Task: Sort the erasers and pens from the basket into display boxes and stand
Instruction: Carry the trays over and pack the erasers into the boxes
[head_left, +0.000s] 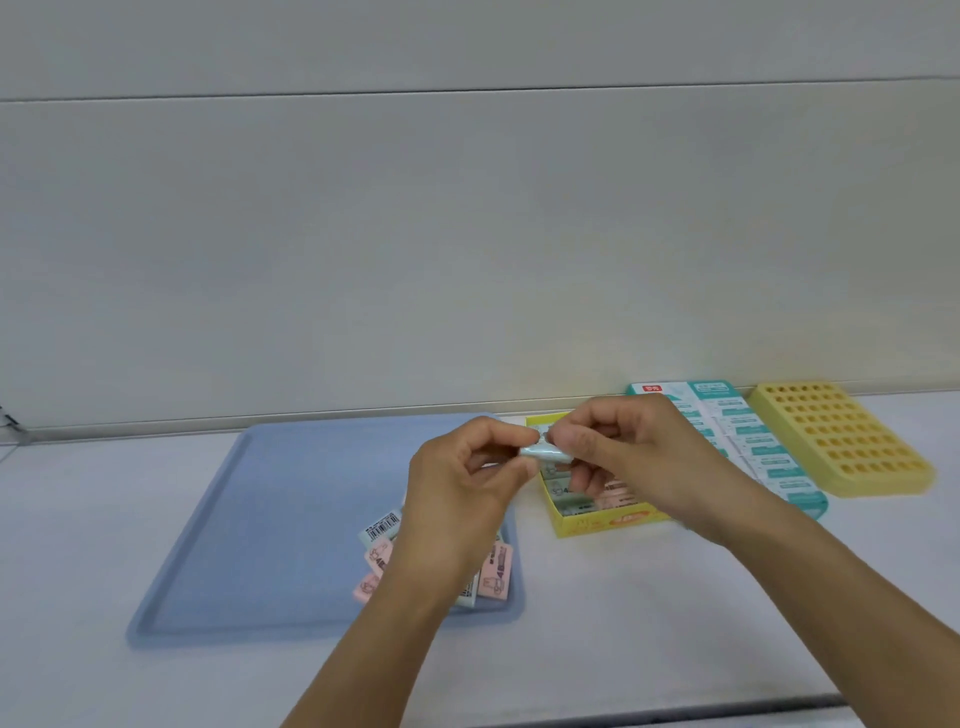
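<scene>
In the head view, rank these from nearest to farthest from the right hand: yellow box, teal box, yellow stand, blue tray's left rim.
1. Yellow box, directly beneath the right hand.
2. Teal box, just right of it.
3. Yellow stand, far right.
4. Blue tray's left rim, far left.

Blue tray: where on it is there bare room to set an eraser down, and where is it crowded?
The blue tray is bare across its left and far parts, from its left rim to the loose erasers. Its near right corner is crowded with those erasers, under the left hand. Both hands, the right hand included, hold a pale green eraser above the yellow box.
</scene>
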